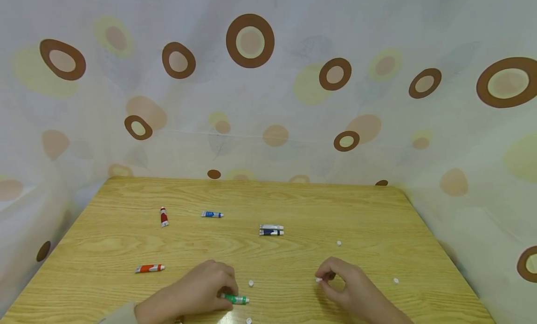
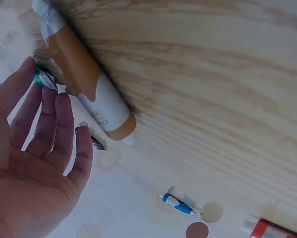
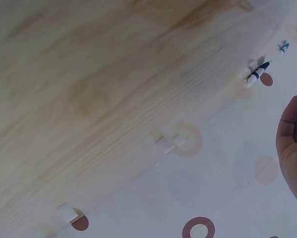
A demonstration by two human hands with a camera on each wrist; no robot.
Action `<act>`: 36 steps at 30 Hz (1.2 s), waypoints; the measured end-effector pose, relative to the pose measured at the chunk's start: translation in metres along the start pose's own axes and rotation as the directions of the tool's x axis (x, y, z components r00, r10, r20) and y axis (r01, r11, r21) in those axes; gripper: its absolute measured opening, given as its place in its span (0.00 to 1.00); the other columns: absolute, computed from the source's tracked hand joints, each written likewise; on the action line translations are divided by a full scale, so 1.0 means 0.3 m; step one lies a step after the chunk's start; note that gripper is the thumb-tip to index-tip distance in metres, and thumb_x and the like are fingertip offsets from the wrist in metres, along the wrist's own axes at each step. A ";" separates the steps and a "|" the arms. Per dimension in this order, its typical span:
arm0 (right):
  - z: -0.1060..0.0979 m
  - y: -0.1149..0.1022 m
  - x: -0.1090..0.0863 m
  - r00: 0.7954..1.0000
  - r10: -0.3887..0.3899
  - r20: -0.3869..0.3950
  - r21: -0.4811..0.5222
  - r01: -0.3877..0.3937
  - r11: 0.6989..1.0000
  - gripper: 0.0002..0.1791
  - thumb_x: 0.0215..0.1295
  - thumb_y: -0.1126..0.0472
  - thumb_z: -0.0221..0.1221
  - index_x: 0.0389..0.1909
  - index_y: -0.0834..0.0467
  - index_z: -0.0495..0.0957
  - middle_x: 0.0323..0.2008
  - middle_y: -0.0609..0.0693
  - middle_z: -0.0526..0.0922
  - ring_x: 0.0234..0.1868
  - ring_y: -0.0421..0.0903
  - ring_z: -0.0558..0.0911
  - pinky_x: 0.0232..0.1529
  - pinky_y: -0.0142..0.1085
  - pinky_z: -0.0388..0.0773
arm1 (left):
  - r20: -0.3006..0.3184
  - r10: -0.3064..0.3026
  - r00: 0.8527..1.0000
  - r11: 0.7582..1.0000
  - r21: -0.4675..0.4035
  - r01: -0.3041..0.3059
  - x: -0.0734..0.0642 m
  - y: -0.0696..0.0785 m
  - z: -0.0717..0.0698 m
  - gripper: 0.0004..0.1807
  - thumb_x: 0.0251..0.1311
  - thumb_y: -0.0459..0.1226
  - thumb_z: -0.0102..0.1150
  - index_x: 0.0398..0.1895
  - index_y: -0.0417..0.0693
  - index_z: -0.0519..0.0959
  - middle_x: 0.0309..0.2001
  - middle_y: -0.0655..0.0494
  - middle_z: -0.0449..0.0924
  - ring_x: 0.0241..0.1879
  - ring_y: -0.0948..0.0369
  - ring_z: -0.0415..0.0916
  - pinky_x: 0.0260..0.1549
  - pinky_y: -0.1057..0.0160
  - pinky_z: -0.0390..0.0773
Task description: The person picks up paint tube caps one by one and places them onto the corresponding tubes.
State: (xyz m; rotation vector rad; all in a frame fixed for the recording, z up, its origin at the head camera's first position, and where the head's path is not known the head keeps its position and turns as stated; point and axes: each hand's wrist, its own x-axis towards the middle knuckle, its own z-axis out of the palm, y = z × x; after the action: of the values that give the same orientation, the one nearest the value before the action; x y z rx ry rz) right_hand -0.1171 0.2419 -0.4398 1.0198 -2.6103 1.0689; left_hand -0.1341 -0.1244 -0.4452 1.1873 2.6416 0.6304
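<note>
My left hand holds a small green paint tube close over the wooden table, its nozzle end pointing right. In the left wrist view the thumb and fingertips pinch that tube, most of which is hidden. Farther right, my right hand pinches a tiny white cap between thumb and forefinger. Two more white caps lie near the left hand, one cap just beyond the green tube and another cap on its near side. An ochre-brown paint tube lies by the left wrist.
An orange-red tube lies left of the left hand. Farther back are a dark red tube, a blue tube, and a silvery tube beside a navy tube. Loose caps lie around the right hand. A patterned curtain surrounds the table.
</note>
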 end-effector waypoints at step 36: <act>0.047 -0.004 0.056 0.984 -0.118 -0.135 0.041 0.125 0.991 0.16 0.57 0.78 0.68 0.39 0.55 0.83 0.35 0.47 0.86 0.35 0.34 0.81 0.34 0.31 0.83 | -0.175 0.004 0.985 1.000 -0.005 -0.004 0.044 0.017 -0.061 0.02 0.57 0.37 0.73 0.33 0.55 0.89 0.31 0.72 0.80 0.28 0.78 0.69 0.34 0.73 0.74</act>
State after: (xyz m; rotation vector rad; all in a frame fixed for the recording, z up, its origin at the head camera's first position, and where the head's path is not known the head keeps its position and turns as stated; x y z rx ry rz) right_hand -0.1273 0.2228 -0.4434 1.0643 -2.3958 1.1363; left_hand -0.1455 -0.1171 -0.4265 1.1868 2.7785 0.7753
